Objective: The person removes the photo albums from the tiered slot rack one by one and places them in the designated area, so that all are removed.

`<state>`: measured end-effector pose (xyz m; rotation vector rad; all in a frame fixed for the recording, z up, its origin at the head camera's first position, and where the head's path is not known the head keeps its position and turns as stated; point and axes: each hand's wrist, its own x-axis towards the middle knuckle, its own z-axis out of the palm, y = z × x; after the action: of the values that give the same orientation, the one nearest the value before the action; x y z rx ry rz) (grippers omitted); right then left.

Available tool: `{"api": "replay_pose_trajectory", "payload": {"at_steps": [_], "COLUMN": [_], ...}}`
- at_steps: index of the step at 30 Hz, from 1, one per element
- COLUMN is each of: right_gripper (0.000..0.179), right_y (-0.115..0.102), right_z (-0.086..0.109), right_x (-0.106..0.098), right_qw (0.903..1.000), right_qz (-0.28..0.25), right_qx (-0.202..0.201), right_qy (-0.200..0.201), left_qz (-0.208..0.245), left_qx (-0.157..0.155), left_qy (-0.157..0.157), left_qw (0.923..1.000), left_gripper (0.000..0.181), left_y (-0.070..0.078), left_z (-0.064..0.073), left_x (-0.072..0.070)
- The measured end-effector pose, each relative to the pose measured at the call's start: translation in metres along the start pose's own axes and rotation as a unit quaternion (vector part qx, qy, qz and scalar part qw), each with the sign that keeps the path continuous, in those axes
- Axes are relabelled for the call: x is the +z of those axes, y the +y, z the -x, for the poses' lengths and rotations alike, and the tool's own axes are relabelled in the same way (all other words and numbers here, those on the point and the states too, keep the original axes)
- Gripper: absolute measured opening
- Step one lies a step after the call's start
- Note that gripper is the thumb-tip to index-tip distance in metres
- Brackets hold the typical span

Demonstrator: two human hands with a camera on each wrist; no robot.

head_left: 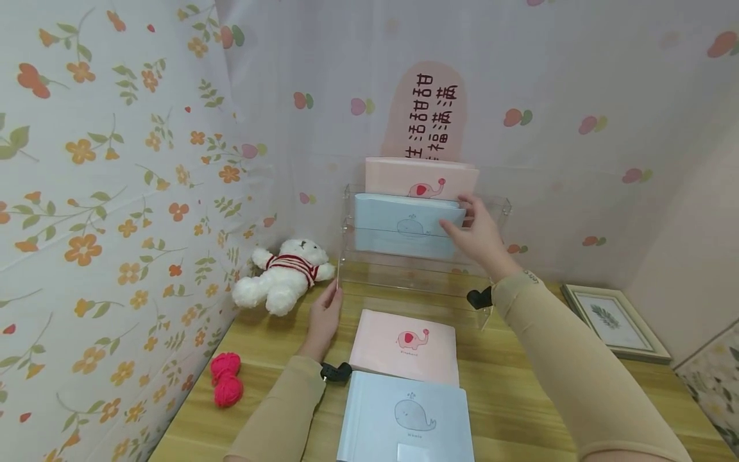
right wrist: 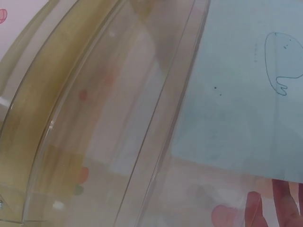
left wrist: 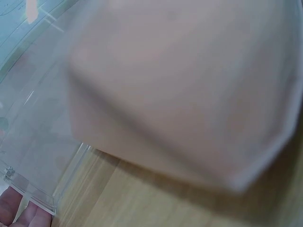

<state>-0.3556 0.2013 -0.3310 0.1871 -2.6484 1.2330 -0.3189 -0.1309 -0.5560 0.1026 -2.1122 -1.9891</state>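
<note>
A clear acrylic rack [head_left: 398,277] stands at the back of the table, holding a pink elephant book [head_left: 385,176] in its upper tier. Below that sits a light blue whale book [head_left: 375,221], its lower part behind a clear front panel. My right hand [head_left: 482,234] grips this blue book at its right edge, thumb in front. In the right wrist view, fingertips [right wrist: 285,208] show beside the book's corner. My left hand [head_left: 325,317] pinches the rack's left front edge; its fingertips [left wrist: 40,218] appear at the clear corner in the left wrist view.
Another pink elephant book [head_left: 387,350] and another blue whale book [head_left: 375,417] lie flat before the rack. A white teddy bear [head_left: 283,282] leans at the left wall, with pink yarn [head_left: 227,378] in front. A picture frame [head_left: 614,321] lies at right.
</note>
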Motion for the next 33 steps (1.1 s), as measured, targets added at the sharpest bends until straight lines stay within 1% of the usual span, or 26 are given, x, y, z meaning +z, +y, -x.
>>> {"api": "replay_pose_trajectory", "payload": {"at_steps": [2, 7, 9, 14, 19, 28, 33], "right_gripper": [0.083, 0.075, 0.071, 0.061, 0.052, 0.037, 0.033], "right_y": [-0.002, -0.005, -0.007, -0.014, -0.018, -0.016, -0.014], "right_z": [-0.002, -0.005, -0.007, -0.013, -0.018, -0.019, -0.017], "right_x": [0.001, 0.003, 0.005, 0.011, 0.013, 0.027, 0.031], "right_qw": [1.0000, 0.9995, 0.9992, 0.9982, 0.9976, 0.9980, 0.9975], "right_qz": [0.005, 0.027, 0.036, 0.053, 0.063, 0.035, 0.031], "right_qx": [-0.001, -0.010, -0.014, -0.025, -0.028, -0.043, -0.052], "right_qy": [0.003, 0.011, 0.014, 0.010, 0.007, 0.031, 0.037], "left_qz": [-0.001, -0.010, -0.007, -0.005, -0.002, -0.004, -0.006], "left_qx": [0.002, 0.002, 0.001, -0.003, -0.003, -0.003, -0.003], "left_qy": [0.001, 0.002, 0.001, -0.001, -0.007, -0.002, -0.004], "left_qw": [1.0000, 0.9999, 1.0000, 1.0000, 1.0000, 1.0000, 1.0000], "left_gripper": [0.047, 0.047, 0.047, 0.047, 0.048, 0.049, 0.049], "left_y": [0.001, -0.001, -0.002, -0.002, 0.000, 0.001, -0.001], "left_z": [0.001, 0.000, -0.001, -0.002, 0.001, 0.001, 0.000], "left_x": [0.000, 0.001, 0.001, 0.001, 0.001, 0.002, 0.002]}}
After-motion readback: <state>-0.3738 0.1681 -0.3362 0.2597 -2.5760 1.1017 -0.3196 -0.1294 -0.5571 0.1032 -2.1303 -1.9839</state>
